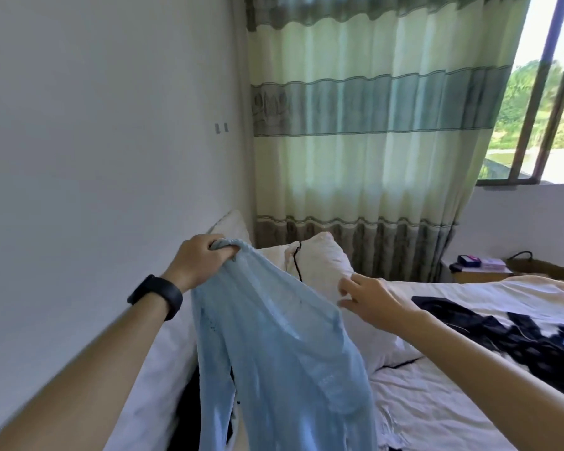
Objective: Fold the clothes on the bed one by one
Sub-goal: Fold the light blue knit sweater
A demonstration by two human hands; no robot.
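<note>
My left hand (200,259) grips a bunched end of a light blue knitted garment (274,346) and holds it up above the bed (437,402). The garment hangs down in loose folds to the bottom of the view. My right hand (368,299) is stretched out to the right of the garment's upper edge, fingers relaxed and spread, holding nothing. A dark patterned garment (518,336) lies spread on the white sheet at the right.
Pale pillows (319,265) lean at the head of the bed by the wall. A green striped curtain (365,131) hangs behind them. A bedside table (479,270) with small items and a basket (541,268) stand at the far right under the window.
</note>
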